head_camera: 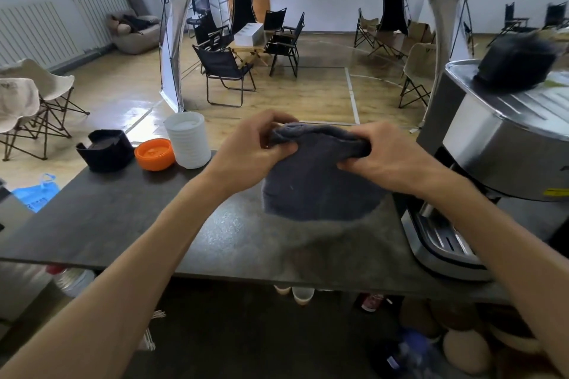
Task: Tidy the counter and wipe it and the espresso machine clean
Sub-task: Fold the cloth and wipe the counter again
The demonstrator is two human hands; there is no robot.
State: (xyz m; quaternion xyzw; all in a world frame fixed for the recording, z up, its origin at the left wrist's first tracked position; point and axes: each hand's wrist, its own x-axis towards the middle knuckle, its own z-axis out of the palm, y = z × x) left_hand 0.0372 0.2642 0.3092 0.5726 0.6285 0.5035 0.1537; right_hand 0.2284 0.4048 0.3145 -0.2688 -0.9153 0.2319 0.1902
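Note:
A dark grey cloth (317, 181) hangs above the middle of the dark counter (123, 224). My left hand (249, 151) grips its upper left edge and my right hand (388, 157) grips its upper right edge, both with curled fingers. The steel espresso machine (492, 148) stands on the counter at the right, close beside my right hand. Its drip tray (443, 240) shows below my right forearm.
At the counter's far left stand a black holder (104, 149), an orange bowl (154, 153) and a stack of white lids (187, 138). A dark blurred object (517, 64) sits on top of the machine. Folding chairs and a tent arch fill the room beyond.

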